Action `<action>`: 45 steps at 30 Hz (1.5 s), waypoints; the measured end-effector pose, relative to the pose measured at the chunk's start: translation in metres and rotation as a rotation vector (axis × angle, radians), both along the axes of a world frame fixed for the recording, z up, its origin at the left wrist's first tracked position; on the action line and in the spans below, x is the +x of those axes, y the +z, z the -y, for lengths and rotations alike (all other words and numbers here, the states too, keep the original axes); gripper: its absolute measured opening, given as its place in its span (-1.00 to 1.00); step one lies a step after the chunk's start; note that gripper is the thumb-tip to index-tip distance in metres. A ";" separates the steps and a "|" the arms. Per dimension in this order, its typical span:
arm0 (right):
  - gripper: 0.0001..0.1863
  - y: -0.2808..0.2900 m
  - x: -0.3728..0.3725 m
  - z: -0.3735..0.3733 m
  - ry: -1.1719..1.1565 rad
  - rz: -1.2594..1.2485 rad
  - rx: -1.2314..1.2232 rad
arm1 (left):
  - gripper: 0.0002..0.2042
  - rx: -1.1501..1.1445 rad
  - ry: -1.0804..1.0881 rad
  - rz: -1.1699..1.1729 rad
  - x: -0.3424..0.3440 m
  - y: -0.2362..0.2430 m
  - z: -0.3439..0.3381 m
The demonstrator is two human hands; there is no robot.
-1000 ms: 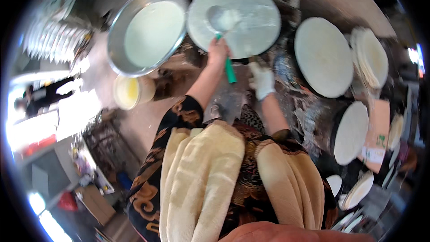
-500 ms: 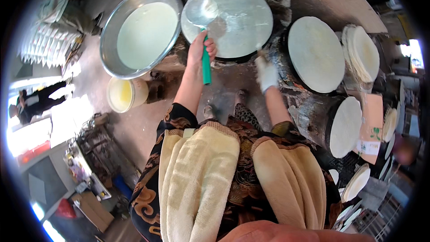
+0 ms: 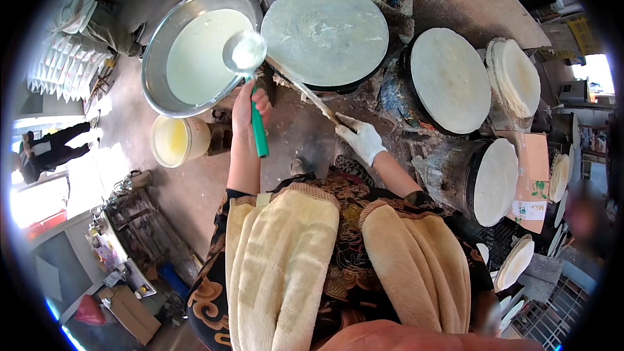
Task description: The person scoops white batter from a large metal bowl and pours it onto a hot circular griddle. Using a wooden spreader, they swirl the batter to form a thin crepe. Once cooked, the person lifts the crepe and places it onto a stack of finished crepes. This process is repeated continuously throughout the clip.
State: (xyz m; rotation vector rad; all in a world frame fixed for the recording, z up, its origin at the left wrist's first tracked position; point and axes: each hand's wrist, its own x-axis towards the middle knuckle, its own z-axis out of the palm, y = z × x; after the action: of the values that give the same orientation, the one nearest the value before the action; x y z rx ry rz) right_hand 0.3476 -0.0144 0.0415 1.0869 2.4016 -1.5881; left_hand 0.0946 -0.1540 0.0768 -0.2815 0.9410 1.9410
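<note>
My left hand (image 3: 252,109) is wrapped round the green handle of a metal ladle (image 3: 246,53). The ladle's bowl, with white batter in it, hangs over the right rim of a steel basin (image 3: 151,73) of white batter (image 3: 195,58). In a white glove, my right hand (image 3: 361,140) grips a wooden stick (image 3: 312,97). The stick's far end reaches up beside the ladle's bowl, near the left edge of a round griddle (image 3: 325,29); whether it touches the ladle I cannot tell. A thin pale film with whitish streaks covers the griddle.
Right of the griddle are two more round griddles (image 3: 451,81) (image 3: 496,182) with pale sheets. A stack of flat rounds (image 3: 520,78) and a cardboard box (image 3: 530,179) lie beyond. A bucket (image 3: 197,142) with yellow liquid stands below the basin. Someone in dark clothes (image 3: 58,146) is far left.
My left hand has carried the ladle left from over the griddle to the basin's rim. My right hand has moved left and down, and its stick now slants toward the ladle.
</note>
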 end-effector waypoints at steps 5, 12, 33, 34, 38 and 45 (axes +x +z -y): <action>-0.49 0.006 0.011 -0.020 -0.409 -0.218 0.088 | -0.87 -0.131 -0.058 -0.006 0.020 -0.035 0.052; -0.44 -0.014 0.078 -0.037 -0.100 0.214 0.646 | -0.69 -0.226 -0.178 -0.014 0.046 -0.006 0.069; -0.52 0.033 0.062 -0.034 -0.336 0.469 0.500 | -0.76 -0.184 -0.440 -0.026 0.047 -0.013 0.068; -0.47 0.040 0.067 -0.028 -0.476 0.385 0.528 | -0.69 -0.215 -0.469 -0.071 0.055 -0.007 0.061; -0.45 0.081 0.054 0.022 -0.592 -0.147 0.277 | -0.59 -0.246 -0.686 -0.159 0.091 0.039 0.030; -0.59 0.055 0.045 0.073 -0.326 -0.516 -0.281 | -0.65 -0.222 -0.828 -0.216 0.121 0.015 0.004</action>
State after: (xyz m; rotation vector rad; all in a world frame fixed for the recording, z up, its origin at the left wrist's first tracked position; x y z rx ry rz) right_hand 0.3931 -0.0870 0.0960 1.1695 2.2335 -2.4938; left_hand 0.2160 -0.1578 0.0918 0.1853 1.1779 1.1189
